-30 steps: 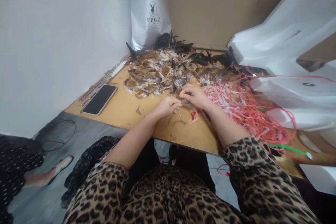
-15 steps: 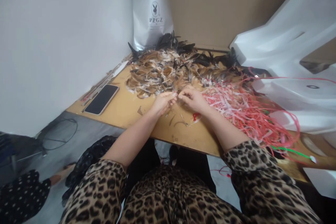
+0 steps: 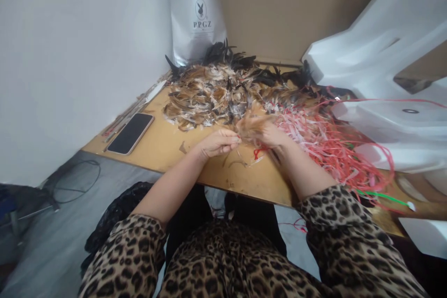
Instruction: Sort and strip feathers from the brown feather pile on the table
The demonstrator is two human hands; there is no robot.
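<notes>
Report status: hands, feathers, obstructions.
Left hand pinched shut. Right hand blurred behind wispy brown feathers. Mottled brown-and-black feather pile beyond. Tangled pink-red ribbon strips close beside right forearm.

Feather heap (image 3: 206, 95), brown and black, on wooden tabletop (image 3: 174, 153). Near side of heap: left hand (image 3: 221, 142), fingers pinched together, anything between them too small to tell. Right hand (image 3: 274, 136) just beside it, brown feather tuft (image 3: 256, 126) blurred across it, grip unclear. Left of heap: smartphone (image 3: 131, 133), screen dark. Behind heap: silvery PPGZ bag (image 3: 199, 37). Right of heap: tangled pink-red strips (image 3: 331, 149).
</notes>
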